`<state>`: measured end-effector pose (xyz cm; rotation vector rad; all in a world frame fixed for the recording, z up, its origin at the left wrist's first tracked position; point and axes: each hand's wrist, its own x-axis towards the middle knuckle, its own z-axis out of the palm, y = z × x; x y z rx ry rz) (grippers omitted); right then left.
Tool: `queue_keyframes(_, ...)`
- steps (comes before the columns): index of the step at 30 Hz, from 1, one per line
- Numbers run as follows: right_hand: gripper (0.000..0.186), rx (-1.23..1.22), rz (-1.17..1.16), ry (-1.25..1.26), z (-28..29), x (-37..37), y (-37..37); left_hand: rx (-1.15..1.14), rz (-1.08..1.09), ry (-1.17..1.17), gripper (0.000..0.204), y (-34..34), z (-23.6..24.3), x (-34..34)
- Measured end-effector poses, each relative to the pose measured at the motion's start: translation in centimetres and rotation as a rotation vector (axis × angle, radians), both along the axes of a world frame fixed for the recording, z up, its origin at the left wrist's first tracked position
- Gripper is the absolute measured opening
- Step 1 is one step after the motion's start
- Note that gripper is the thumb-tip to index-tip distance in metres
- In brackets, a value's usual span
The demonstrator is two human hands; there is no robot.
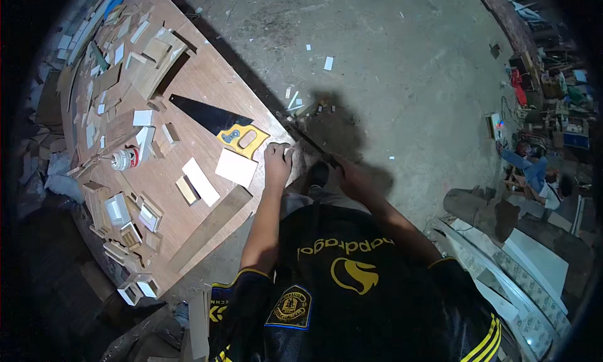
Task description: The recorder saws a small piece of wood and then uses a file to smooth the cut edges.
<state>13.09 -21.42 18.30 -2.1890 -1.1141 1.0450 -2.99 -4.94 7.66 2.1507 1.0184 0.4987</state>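
Note:
My left hand (278, 161) is closed at the near-right edge of the wooden table (213, 79), fingers curled down over a dusty pale patch; whatever lies under them is hidden. Beyond the edge, my right hand (347, 172) grips a dark saw (309, 141), its thin blade seen nearly edge-on and its tip reaching the table's edge. Just left of my left hand lies a handsaw (217, 120) with a black blade and yellow handle. A white rectangular board (236, 167) sits close to that handle.
A long wooden bar (211, 227), a narrow white strip (201, 181) and a glue jar (125, 159) lie on the table. Small wooden boxes (130, 234) and offcuts crowd its left side. Scraps (328, 63) dot the concrete floor; boards (521, 286) lean at the right.

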Motion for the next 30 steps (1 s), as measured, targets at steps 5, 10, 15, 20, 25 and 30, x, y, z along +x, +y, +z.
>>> queue_keyframes(5, 0.046, 0.018, 0.023, 0.019, -1.5, -0.4, 0.5, -0.087, 0.063, -0.045, 0.018, 0.7, -0.3, -0.1)
queue_keyframes(10, 0.052, 0.006, 0.162, -0.078, 0.1, -0.8, 0.8, -0.043, -0.012, 0.051, 0.022, 0.5, 0.5, -0.2)
queue_keyframes(15, 0.056, -0.005, 0.133, -0.109, 0.3, -1.4, 0.9, -0.032, -0.050, 0.037, 0.024, -0.1, 0.4, -0.5)
queue_keyframes(20, 0.054, -0.030, 0.144, -0.188, 0.4, -1.6, 0.8, -0.070, -0.087, 0.065, 0.023, 0.0, 0.3, 1.3)
queue_keyframes(25, 0.054, -0.091, 0.154, -0.221, 0.8, -1.0, 0.9, -0.027, -0.097, 0.078, 0.023, 0.3, 0.4, 1.7)
queue_keyframes(30, 0.057, -0.144, 0.304, -0.270, 0.9, -1.3, 2.4, -0.019, -0.119, 0.049, 0.020, 0.4, 0.5, 1.9)
